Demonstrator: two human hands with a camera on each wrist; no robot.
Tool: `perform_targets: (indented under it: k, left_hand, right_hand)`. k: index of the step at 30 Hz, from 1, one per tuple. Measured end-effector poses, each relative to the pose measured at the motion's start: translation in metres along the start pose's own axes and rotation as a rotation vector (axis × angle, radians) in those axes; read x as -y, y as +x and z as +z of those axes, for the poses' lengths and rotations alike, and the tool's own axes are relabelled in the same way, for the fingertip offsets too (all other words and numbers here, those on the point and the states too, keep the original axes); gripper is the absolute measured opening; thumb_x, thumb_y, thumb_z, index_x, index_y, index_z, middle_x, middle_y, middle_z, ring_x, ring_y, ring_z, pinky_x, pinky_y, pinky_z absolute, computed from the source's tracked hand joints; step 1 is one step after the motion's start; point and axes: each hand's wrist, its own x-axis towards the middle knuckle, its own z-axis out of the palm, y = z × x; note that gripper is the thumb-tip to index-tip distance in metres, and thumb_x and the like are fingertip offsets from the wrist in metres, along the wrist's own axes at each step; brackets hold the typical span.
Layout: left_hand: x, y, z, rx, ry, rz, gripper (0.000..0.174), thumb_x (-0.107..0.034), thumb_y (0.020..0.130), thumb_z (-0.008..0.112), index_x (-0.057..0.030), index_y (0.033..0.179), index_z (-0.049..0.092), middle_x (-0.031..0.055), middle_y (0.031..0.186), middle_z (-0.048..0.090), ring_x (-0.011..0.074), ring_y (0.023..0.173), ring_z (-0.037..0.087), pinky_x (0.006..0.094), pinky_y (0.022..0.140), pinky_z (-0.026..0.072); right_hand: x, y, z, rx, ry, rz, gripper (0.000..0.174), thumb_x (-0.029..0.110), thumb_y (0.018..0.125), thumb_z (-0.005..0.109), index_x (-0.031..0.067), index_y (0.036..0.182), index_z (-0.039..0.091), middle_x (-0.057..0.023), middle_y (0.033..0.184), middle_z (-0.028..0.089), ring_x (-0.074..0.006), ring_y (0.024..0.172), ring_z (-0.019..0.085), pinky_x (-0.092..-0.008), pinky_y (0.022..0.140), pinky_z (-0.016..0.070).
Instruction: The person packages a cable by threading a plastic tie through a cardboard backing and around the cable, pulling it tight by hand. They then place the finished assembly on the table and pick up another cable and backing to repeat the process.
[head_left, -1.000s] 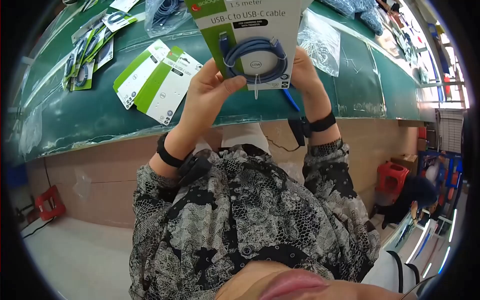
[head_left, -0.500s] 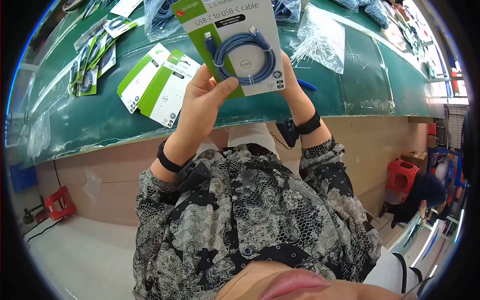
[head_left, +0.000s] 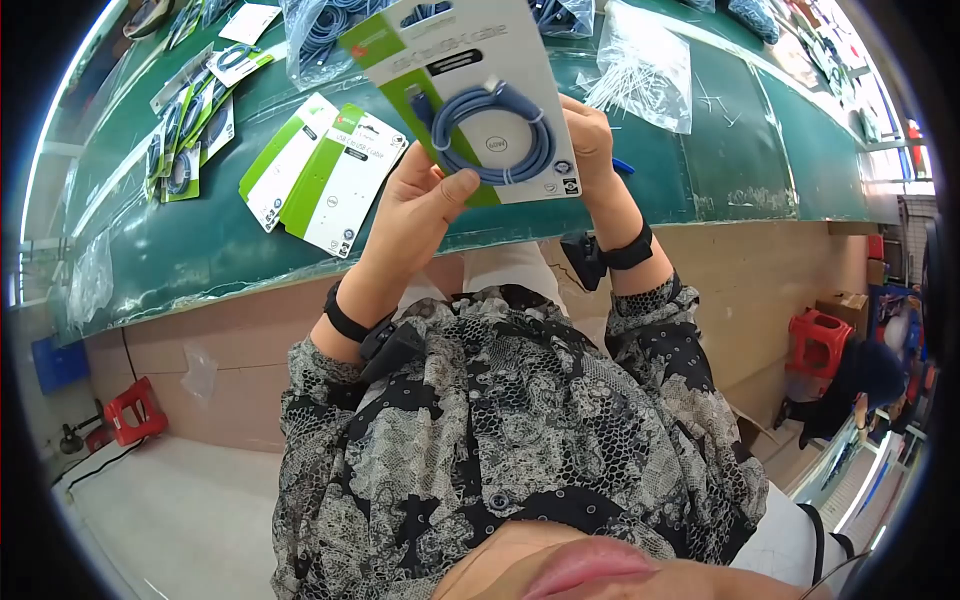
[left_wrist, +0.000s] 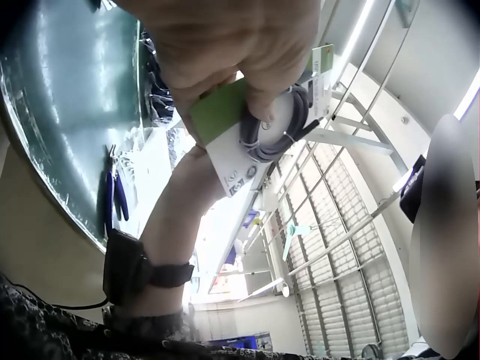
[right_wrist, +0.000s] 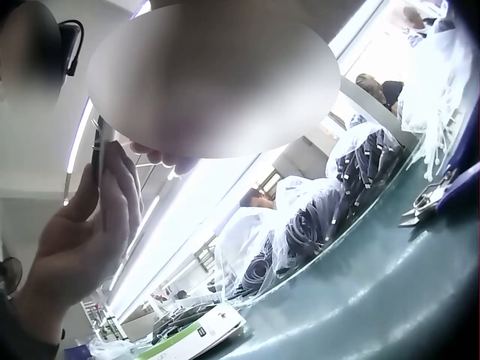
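Observation:
A green and white cable card [head_left: 468, 60] with a coiled blue cable [head_left: 542, 150] fastened on its front is held up above the table's near part. The left hand [head_left: 418, 205] pinches its lower left corner, thumb on the front, fingers behind. At the card's right edge is the right hand [head_left: 592, 145], its fingers partly hidden behind the card. In the left wrist view the left hand [left_wrist: 225, 45] has its thumb near the coil [left_wrist: 277, 127]. The right wrist view shows the card [right_wrist: 105, 150] edge-on in the left hand [right_wrist: 90, 225]; the right hand there is blurred.
Two flat cards [head_left: 335, 185] lie left of the hands, with packed cable cards [head_left: 190, 130] beyond. Bags of cables [head_left: 325, 40] stand at the back. A bag of white ties [head_left: 640, 70] lies to the right. Blue-handled pliers [left_wrist: 115, 191] rest near the table edge.
The card has come down and to the left from its earlier place and now tilts, with glare over its print. Both hands still hold it.

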Motion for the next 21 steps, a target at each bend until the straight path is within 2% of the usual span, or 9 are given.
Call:
perform_targets:
  k: [1, 2, 4, 5, 8, 13, 17, 20, 21]
  left_hand:
    - [0.002, 0.001, -0.004, -0.001, 0.005, -0.006, 0.033, -0.007, 0.088, 0.060, -0.0026, 0.119, 0.050, 0.0116, 0.114, 0.059, 0.0189, 0.103, 0.057, 0.0297, 0.087, 0.0466]
    - [0.004, 0.005, -0.010, 0.141, -0.002, 0.103, 0.031, -0.009, 0.088, 0.060, -0.0021, 0.116, 0.051, 0.0153, 0.114, 0.058, 0.0226, 0.104, 0.056, 0.0312, 0.088, 0.0468]
    - [0.002, 0.006, -0.022, 0.420, -0.009, 0.310, 0.026, -0.012, 0.089, 0.059, -0.0010, 0.112, 0.051, 0.0228, 0.112, 0.056, 0.0301, 0.106, 0.055, 0.0341, 0.088, 0.0473]
    - [0.000, 0.005, -0.024, 0.421, 0.005, 0.294, 0.026, -0.012, 0.089, 0.059, -0.0010, 0.112, 0.051, 0.0228, 0.112, 0.056, 0.0301, 0.106, 0.055, 0.0341, 0.088, 0.0473]
    - [-0.003, 0.000, -0.020, 0.599, 0.048, 0.483, 0.022, -0.017, 0.090, 0.057, -0.0011, 0.105, 0.052, 0.0308, 0.108, 0.054, 0.0388, 0.109, 0.052, 0.0410, 0.086, 0.0484]
    - [0.000, 0.000, -0.014, 0.600, -0.041, 0.515, 0.022, -0.020, 0.091, 0.055, -0.0025, 0.104, 0.053, 0.0308, 0.108, 0.053, 0.0383, 0.112, 0.051, 0.0459, 0.086, 0.0484]
    - [-0.001, 0.005, -0.023, 0.612, -0.081, 0.413, 0.025, -0.021, 0.089, 0.057, -0.0024, 0.104, 0.053, 0.0304, 0.109, 0.053, 0.0387, 0.111, 0.051, 0.0480, 0.088, 0.0476]
    - [0.003, 0.031, -0.037, 0.897, -0.016, 0.586, 0.026, -0.020, 0.088, 0.058, -0.0019, 0.105, 0.054, 0.0307, 0.109, 0.054, 0.0385, 0.108, 0.054, 0.0477, 0.087, 0.0484]
    - [-0.001, 0.024, -0.031, 0.896, -0.016, 0.587, 0.026, -0.020, 0.088, 0.058, -0.0019, 0.105, 0.054, 0.0307, 0.109, 0.054, 0.0385, 0.108, 0.054, 0.0477, 0.087, 0.0484]
  right_hand:
    - [0.004, 0.003, 0.001, -0.015, -0.011, -0.029, 0.014, 0.003, 0.069, 0.067, 0.0007, 0.082, 0.065, -0.0069, 0.089, 0.065, -0.0175, 0.075, 0.063, -0.0248, 0.062, 0.0499]
    - [0.009, 0.009, -0.001, -0.023, -0.005, -0.025, 0.014, 0.003, 0.069, 0.067, 0.0007, 0.082, 0.065, -0.0069, 0.089, 0.065, -0.0175, 0.075, 0.063, -0.0248, 0.062, 0.0499]
    - [0.024, 0.025, -0.008, 0.146, -0.282, -0.425, 0.017, 0.006, 0.068, 0.066, 0.0012, 0.083, 0.065, -0.0100, 0.087, 0.065, -0.0217, 0.070, 0.063, -0.0261, 0.061, 0.0523]
    - [0.031, 0.031, -0.010, 0.127, -0.276, -0.419, 0.017, 0.006, 0.068, 0.066, 0.0012, 0.083, 0.065, -0.0100, 0.087, 0.065, -0.0217, 0.070, 0.063, -0.0261, 0.061, 0.0523]
    - [0.051, 0.039, -0.016, 0.234, -0.337, -0.564, 0.019, 0.008, 0.068, 0.064, 0.0022, 0.087, 0.064, -0.0106, 0.090, 0.063, -0.0224, 0.070, 0.062, -0.0289, 0.061, 0.0534]
    - [0.051, 0.046, -0.013, 0.239, -0.351, -0.649, 0.023, 0.010, 0.068, 0.065, 0.0019, 0.089, 0.062, -0.0108, 0.090, 0.062, -0.0229, 0.072, 0.062, -0.0302, 0.062, 0.0536]
    - [0.048, 0.044, -0.010, 0.223, -0.304, -0.631, 0.024, 0.010, 0.065, 0.065, 0.0019, 0.088, 0.062, -0.0109, 0.090, 0.062, -0.0234, 0.072, 0.062, -0.0305, 0.062, 0.0538]
    - [0.045, 0.043, -0.009, 0.274, -0.225, -0.556, 0.019, 0.006, 0.069, 0.065, 0.0012, 0.088, 0.063, -0.0125, 0.091, 0.063, -0.0246, 0.074, 0.063, -0.0306, 0.063, 0.0539]
    - [0.047, 0.044, -0.010, 0.275, -0.225, -0.557, 0.019, 0.006, 0.069, 0.065, 0.0012, 0.088, 0.063, -0.0125, 0.091, 0.063, -0.0246, 0.074, 0.063, -0.0306, 0.063, 0.0539]
